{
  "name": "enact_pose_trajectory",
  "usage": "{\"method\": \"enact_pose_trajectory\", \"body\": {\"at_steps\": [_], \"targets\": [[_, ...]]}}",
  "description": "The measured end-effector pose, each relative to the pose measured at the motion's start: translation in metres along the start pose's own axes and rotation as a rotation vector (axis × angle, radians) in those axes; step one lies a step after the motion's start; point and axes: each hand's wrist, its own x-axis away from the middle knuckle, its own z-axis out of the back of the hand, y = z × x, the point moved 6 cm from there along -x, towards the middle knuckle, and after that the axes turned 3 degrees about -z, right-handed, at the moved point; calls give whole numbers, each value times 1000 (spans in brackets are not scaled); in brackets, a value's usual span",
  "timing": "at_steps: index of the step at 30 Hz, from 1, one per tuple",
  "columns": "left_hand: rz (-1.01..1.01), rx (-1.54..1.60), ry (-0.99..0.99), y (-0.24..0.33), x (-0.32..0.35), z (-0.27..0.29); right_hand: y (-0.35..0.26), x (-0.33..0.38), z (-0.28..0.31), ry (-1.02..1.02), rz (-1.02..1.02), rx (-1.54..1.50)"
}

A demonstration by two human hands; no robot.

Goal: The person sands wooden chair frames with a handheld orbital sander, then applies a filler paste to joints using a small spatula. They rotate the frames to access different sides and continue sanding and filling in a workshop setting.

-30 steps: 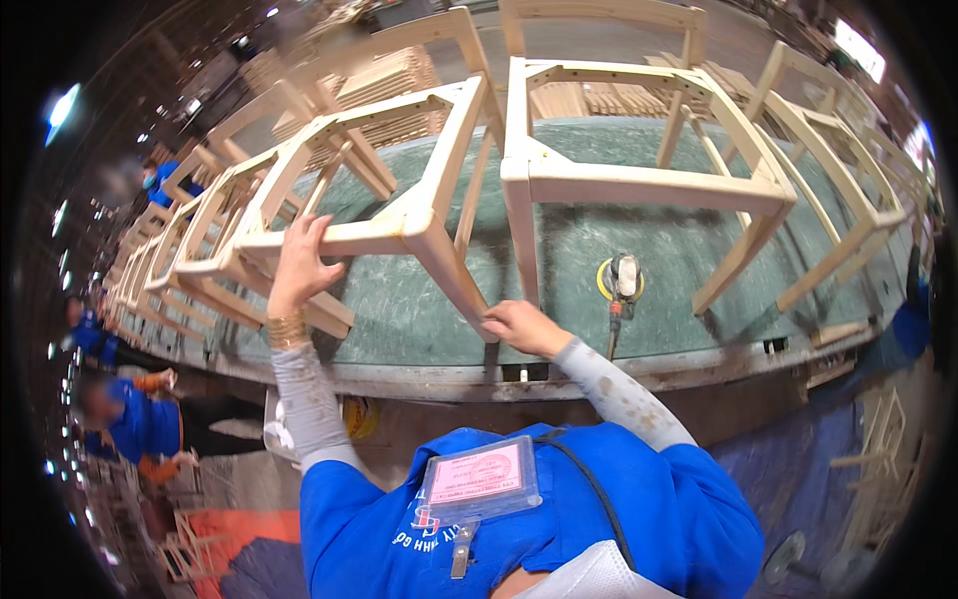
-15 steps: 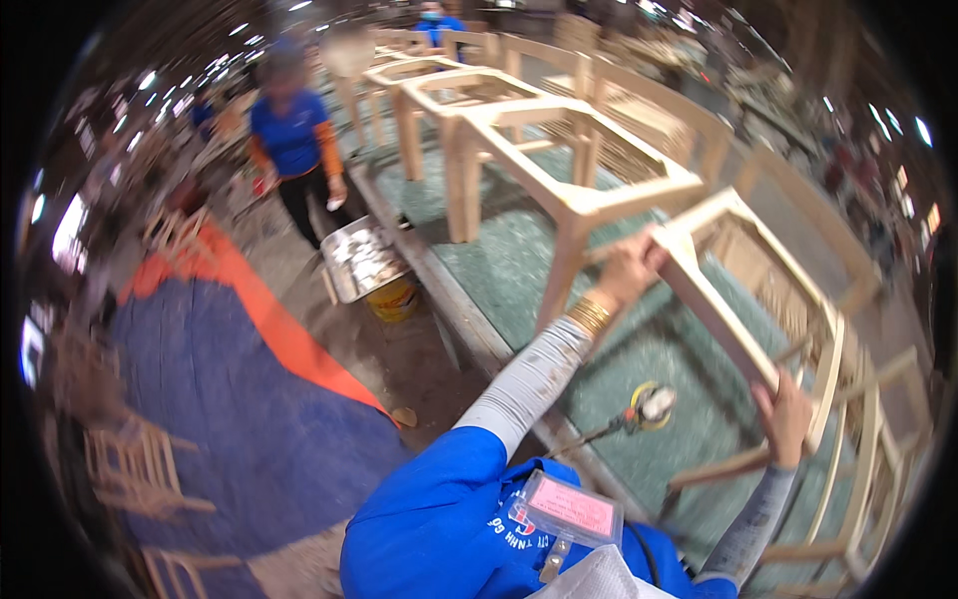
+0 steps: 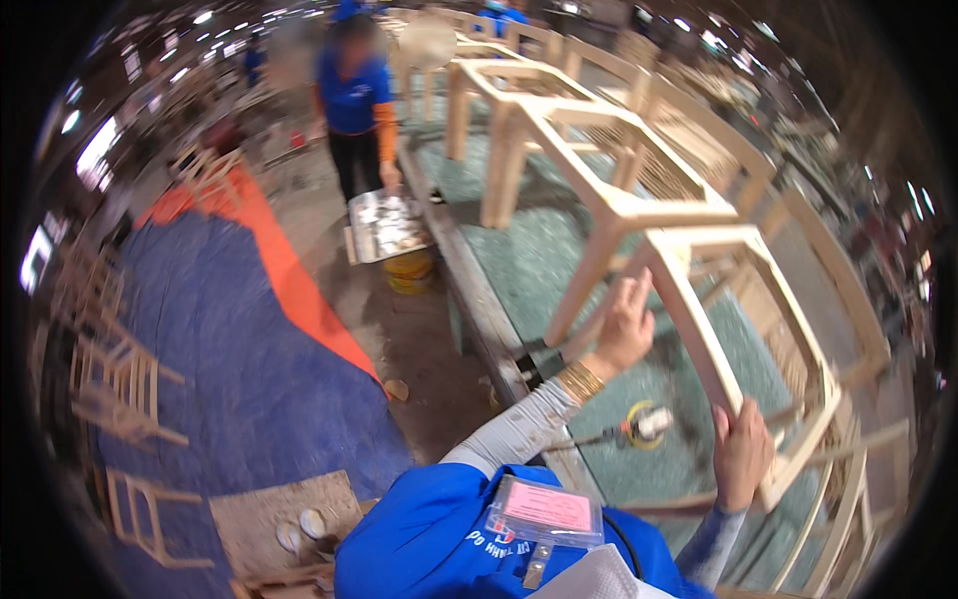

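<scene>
A pale wooden chair frame (image 3: 696, 324) stands tilted on the green-topped table in front of me. My left hand (image 3: 627, 334) is by its near left corner, fingers stretched out along the leg. My right hand (image 3: 743, 454) grips the front rail near its right end, thumb on the near side. Below the frame, between my hands, a round power sander (image 3: 649, 425) with a yellow rim and a hose lies on the table. Just beyond is another chair frame (image 3: 639, 205), standing on its legs.
More chair frames line the green table (image 3: 489, 265) into the distance. A co-worker (image 3: 356, 100) in blue stands at the far left, one hand by a metal tray (image 3: 387, 228) over a yellow bucket (image 3: 409, 272). A blue tarp (image 3: 239, 349) with an orange edge covers the floor; small chairs (image 3: 120, 384) stand there.
My left hand has slid off the frame's corner down toward the leg, its fingers straightening. The right hand keeps its hold on the rail. The co-worker has reached to the tray; my view has turned left.
</scene>
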Motion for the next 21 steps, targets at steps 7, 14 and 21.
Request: {"method": "enact_pose_trajectory", "body": {"at_steps": [7, 14, 21], "targets": [[18, 50, -107, 7, -1, -13, -3, -1, 1, -17, -22, 45], [90, 64, -26, 4, -15, -20, 1, 5, 0, 22, 22, 63], [187, 133, -30, -13, -3, -28, -4, -1, -3, 17, 22, 77]]}}
